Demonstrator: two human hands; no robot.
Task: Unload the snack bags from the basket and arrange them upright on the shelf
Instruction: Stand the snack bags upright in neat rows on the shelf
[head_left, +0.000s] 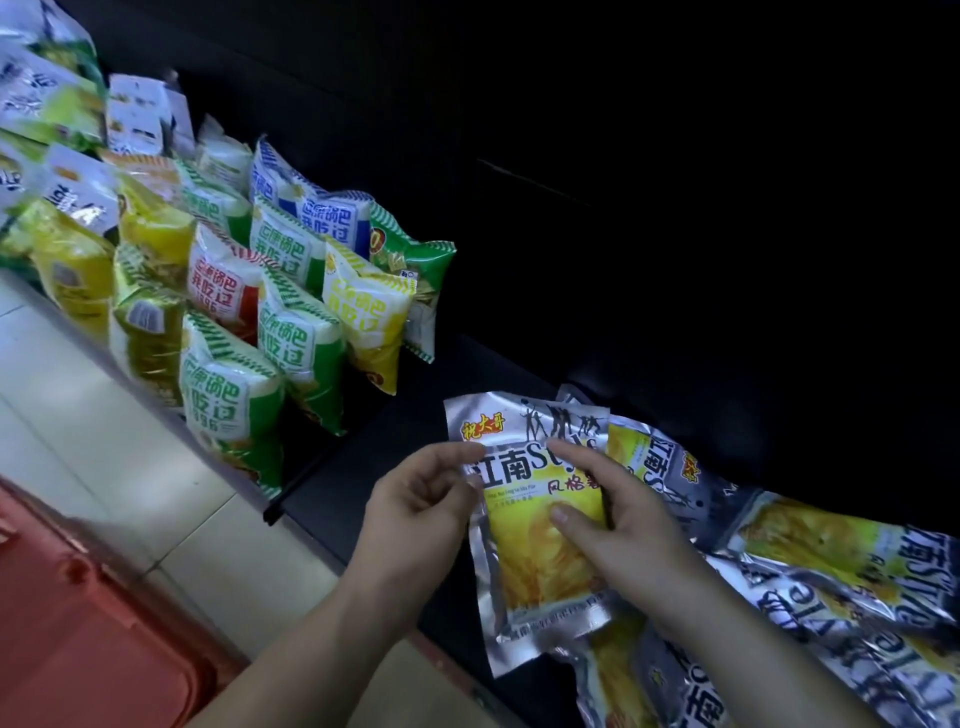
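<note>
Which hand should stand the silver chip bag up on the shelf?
Probably the right hand. It lies across the front of the silver bag with fingers spread over it, nearest the other silver bags lying on the dark shelf. The left hand only pinches the bag's left edge.

Silver snack bag (540, 525): "江南Style"; green bag (228, 395): "我吃过".
</note>
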